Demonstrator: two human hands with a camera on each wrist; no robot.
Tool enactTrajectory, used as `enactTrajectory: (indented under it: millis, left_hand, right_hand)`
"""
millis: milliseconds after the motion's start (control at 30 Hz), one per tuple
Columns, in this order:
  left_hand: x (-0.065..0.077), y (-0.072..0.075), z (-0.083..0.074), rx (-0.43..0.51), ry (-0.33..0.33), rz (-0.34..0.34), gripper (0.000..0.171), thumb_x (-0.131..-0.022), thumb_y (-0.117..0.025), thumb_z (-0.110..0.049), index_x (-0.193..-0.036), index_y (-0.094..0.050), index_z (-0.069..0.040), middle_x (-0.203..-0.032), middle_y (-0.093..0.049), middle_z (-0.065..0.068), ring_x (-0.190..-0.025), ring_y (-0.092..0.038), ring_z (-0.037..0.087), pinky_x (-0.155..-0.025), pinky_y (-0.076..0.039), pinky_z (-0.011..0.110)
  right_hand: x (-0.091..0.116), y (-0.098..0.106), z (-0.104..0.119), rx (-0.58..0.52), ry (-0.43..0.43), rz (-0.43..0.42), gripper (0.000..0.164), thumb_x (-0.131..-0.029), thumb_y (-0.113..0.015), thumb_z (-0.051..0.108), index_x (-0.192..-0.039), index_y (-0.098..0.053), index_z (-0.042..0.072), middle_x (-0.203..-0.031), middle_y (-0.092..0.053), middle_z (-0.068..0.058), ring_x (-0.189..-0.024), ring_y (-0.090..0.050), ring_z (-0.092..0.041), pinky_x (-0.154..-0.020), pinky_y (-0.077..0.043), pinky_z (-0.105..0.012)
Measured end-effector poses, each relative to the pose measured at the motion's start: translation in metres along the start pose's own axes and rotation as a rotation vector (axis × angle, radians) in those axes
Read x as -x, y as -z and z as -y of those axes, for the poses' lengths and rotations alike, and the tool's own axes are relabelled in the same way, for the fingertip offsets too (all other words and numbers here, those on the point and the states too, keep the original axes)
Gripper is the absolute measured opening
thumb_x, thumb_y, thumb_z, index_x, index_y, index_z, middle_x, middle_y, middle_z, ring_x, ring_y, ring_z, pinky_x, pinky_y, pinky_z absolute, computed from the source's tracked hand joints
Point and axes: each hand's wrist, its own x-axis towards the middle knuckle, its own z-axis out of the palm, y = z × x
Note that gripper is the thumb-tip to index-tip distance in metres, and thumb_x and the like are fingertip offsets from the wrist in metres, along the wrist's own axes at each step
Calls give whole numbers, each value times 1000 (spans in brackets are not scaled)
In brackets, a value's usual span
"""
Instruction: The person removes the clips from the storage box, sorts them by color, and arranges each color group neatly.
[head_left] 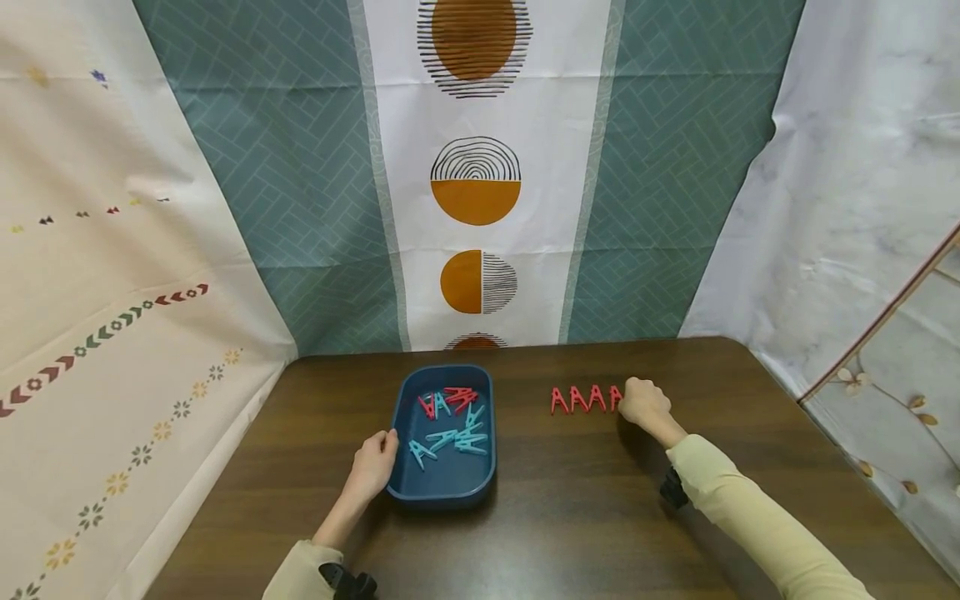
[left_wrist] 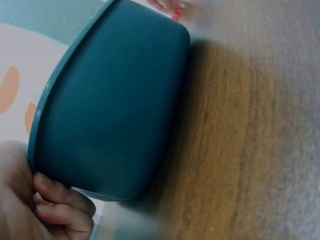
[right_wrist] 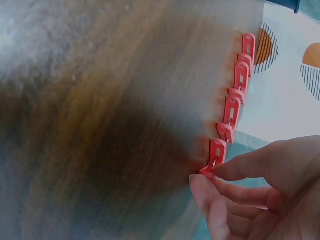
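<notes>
A dark blue plastic bin [head_left: 441,501] stands left of the table's middle, holding light blue clothespins [head_left: 442,437] and red clothespins [head_left: 460,397] in a loose heap. My left hand [head_left: 375,462] grips its left rim; the left wrist view shows curled fingers [left_wrist: 65,212] at the rim. Several red clothespins stand upright on the table in a row to the right, legs down. At the row's right end, my right hand [head_left: 647,404] pinches the low end of a red clothespin [right_wrist: 217,150] between thumb and forefinger. In the head view that hand partly covers it.
The dark brown wooden table [head_left: 540,525] ends at a patterned cloth backdrop [head_left: 480,208]. A cream cloth [head_left: 112,375] hangs on the left and a pale marbled cloth [head_left: 840,208] on the right. Each wrist wears a black device [head_left: 674,487].
</notes>
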Motion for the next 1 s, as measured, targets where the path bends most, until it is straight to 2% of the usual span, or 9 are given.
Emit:
enactTrajectory:
  millis: [133,233,367,467,667,833,1000]
  left_hand:
    - [1,0,-1,9,6,6,36,-103,-38,-29,-73,-42,-8,-63,-33,1,-57,-34,16,-54,-30,28]
    - [0,0,-1,20,8,8,36,-103,-38,-29,-73,-42,-8,-63,-33,1,-56,-34,15,-53,-29,28]
    - [1,0,-1,20,3,4,36,-103,-38,-28,-73,-42,-8,-62,-33,0,-56,-33,14,-52,-29,27]
    - [2,0,-1,18,-2,-5,37,-103,-37,-28,-72,-42,-9,-62,-33,0,-55,-32,14,-52,-29,27]
    - [2,0,-3,15,-8,-4,37,-103,-38,-27,-72,-41,-9,-62,-33,-1,-55,-32,13,-52,-28,27]
    - [3,1,-4,25,-5,3,36,-103,-38,-26,-72,-40,-9,-62,-32,0,-55,-32,14,-52,-28,27]
    - [3,1,-4,23,6,9,36,-103,-38,-27,-73,-41,-9,-63,-32,0,-56,-32,14,-53,-28,27]
  right_hand:
    - [-1,-1,-2,-3,2,1,21,-85,-53,8,-66,-46,8,-82,-60,-17,-71,-52,-28,-56,-43,-42]
    - [-2,-1,-2,-12,3,-5,28,-90,-54,17,-65,-45,9,-76,-57,-14,-67,-51,-26,-54,-41,-40]
    - [-1,-3,2,-26,14,2,46,-94,-57,37,-58,-41,12,-58,-41,-3,-54,-40,-18,-47,-32,-31]
    - [0,-4,4,-26,34,-1,54,-88,-64,46,-55,-36,15,-52,-28,3,-49,-28,-12,-44,-23,-26]
    - [2,-2,5,-13,38,-8,55,-80,-76,44,-58,-34,14,-55,-26,3,-51,-26,-12,-47,-22,-27]
    - [2,0,5,-10,39,3,50,-81,-76,40,-59,-39,13,-56,-30,3,-53,-30,-12,-48,-26,-27]
    - [3,1,5,-10,41,4,54,-84,-72,44,-57,-36,14,-55,-28,3,-51,-28,-12,-46,-24,-27]
